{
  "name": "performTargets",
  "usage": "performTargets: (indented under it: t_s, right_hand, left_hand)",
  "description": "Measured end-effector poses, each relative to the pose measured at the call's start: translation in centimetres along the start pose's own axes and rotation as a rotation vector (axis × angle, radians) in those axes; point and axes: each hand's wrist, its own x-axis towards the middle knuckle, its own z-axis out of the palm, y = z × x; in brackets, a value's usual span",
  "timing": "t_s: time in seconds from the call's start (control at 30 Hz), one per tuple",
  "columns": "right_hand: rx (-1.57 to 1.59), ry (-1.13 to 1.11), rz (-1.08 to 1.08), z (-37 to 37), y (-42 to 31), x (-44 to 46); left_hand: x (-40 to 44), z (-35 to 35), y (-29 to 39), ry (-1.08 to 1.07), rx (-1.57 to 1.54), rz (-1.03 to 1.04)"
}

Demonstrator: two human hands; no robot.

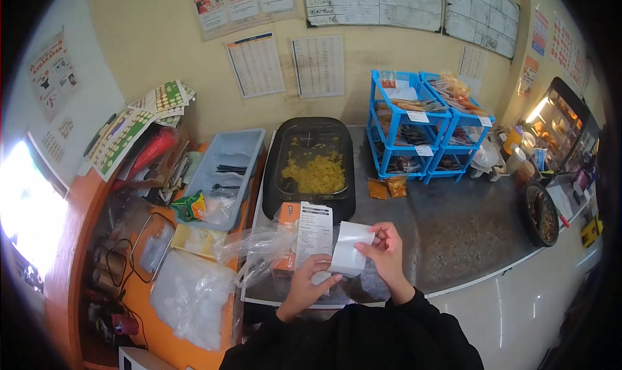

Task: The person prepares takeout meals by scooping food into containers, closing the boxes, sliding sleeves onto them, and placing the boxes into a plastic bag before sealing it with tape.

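A white slip of paper [350, 248] is held between my two hands above the front edge of the metal table. My right hand [387, 250] pinches its right side with thumb and fingers. At the paper's lower left corner, my left hand [309, 280] has its fingers closed on the edge. Just left of the paper, a long printed receipt [314, 232] lies over an orange and white box [287, 239]. A clear plastic bag [260, 248] spreads beside the box.
Behind the box stands a black tray [275, 169] with yellow food [315, 173]. Blue racks [389, 140] with packets are at the back right, two orange sachets [397, 187] before them. A blue bin [241, 151] and plastic bags [192, 299] are at left; a black pan [543, 214] is far right.
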Motion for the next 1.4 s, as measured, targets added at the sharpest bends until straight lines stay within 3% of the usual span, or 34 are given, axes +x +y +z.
performTargets:
  t_s: [0.1,0.2,0.3,0.33,0.4,0.43,0.53,0.6,0.67,0.8,0.9,1.0,1.13,1.3,1.4]
  right_hand:
    - [0.133,-0.061,-0.027,0.0,0.6,-1.1]
    - [-0.399,0.421,-0.539,1.0,-1.4,-0.5]
    - [-0.934,-0.336,-0.531,1.6,-5.8,-0.6]
    - [-1.01,-0.611,-0.368,2.2,-5.1,-1.1]
    - [-0.846,-0.838,-0.24,2.0,-2.3,-1.8]
    - [-0.766,-0.948,-0.182,1.9,-1.5,-1.9]
    - [-0.266,-0.313,0.245,2.8,-1.1,-2.5]
    - [-0.049,-0.12,0.118,3.3,0.0,-2.4]
    - [0.028,-0.012,0.103,3.4,0.5,-2.9]
    - [-0.749,-0.083,-0.433,3.4,0.1,-2.5]
    - [-1.007,-0.361,-0.728,2.7,-2.1,-0.4]
    - [-0.886,-0.635,-0.663,1.7,-0.8,0.2]
    - [-0.766,-0.735,-0.508,1.3,0.1,-0.2]
    - [-0.601,-0.822,-0.172,1.1,-0.2,-0.2]
    - [-0.568,-0.8,-0.175,1.6,0.1,-0.2]
  left_hand:
    - [-0.1,-1.0,0.2,0.055,-0.14,-0.025]
    - [0.2,-3.6,2.9,-0.071,0.371,-0.029]
    - [0.8,-4.7,5.6,-0.399,0.607,-0.209]
    - [1.0,-4.9,5.9,-0.462,0.61,-0.184]
    - [1.4,-5.1,6.3,-0.6,0.623,-0.117]
    - [1.4,-5.3,5.4,-0.473,0.54,-0.096]
    - [0.6,-5.3,2.7,-0.157,0.111,-0.062]
    - [0.6,-4.0,2.5,-0.038,-0.397,-0.067]
    - [0.0,-2.4,1.7,-0.01,-0.358,-0.145]
    - [-0.5,-1.5,0.4,0.093,-0.189,-0.084]
    - [-0.6,-1.9,1.0,0.041,-0.027,-0.077]
    - [-1.0,-2.1,1.5,-0.029,0.146,-0.069]
    - [-1.2,-2.1,3.5,-0.094,0.464,-0.028]
    - [-1.7,-2.6,3.0,-0.165,0.485,0.064]
    - [-2.2,-2.9,2.9,-0.145,0.424,0.035]
